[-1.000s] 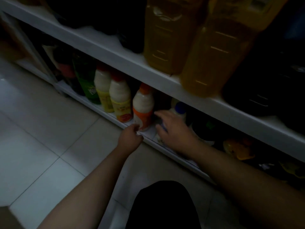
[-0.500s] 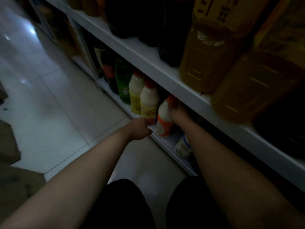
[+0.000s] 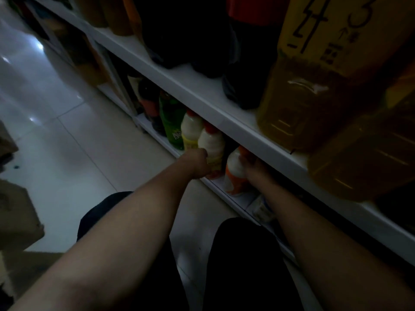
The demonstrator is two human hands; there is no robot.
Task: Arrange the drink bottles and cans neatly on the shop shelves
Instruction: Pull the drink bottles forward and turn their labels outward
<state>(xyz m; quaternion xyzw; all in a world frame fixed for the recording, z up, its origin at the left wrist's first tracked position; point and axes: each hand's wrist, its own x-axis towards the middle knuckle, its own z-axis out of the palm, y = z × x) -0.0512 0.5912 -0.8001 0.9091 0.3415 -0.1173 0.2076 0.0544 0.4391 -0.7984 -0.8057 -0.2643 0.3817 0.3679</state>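
On the bottom shelf [image 3: 238,202] stand two white milky bottles with red caps and yellow labels; my left hand [image 3: 197,163] grips the nearer yellow-label bottle [image 3: 212,144] low on its body. Beside it stands a white bottle with an orange label [image 3: 234,176]; my right hand [image 3: 252,164] holds it by the neck and orange cap, fingers partly hidden under the upper shelf. A small blue-capped white bottle [image 3: 261,209] shows beside my right forearm. The scene is dim.
A green bottle [image 3: 171,120] and dark bottles stand further left. The upper shelf [image 3: 202,95] carries dark bottles and large amber jugs [image 3: 312,90]. Pale tiled floor [image 3: 78,142] lies to the left, with cardboard boxes [image 3: 18,218] at the far left. My dark-clothed knees are below.
My left hand moved from the shelf edge up onto the yellow-label bottle and closed round it. My right hand stays on the orange-label bottle's top. The camera came closer.
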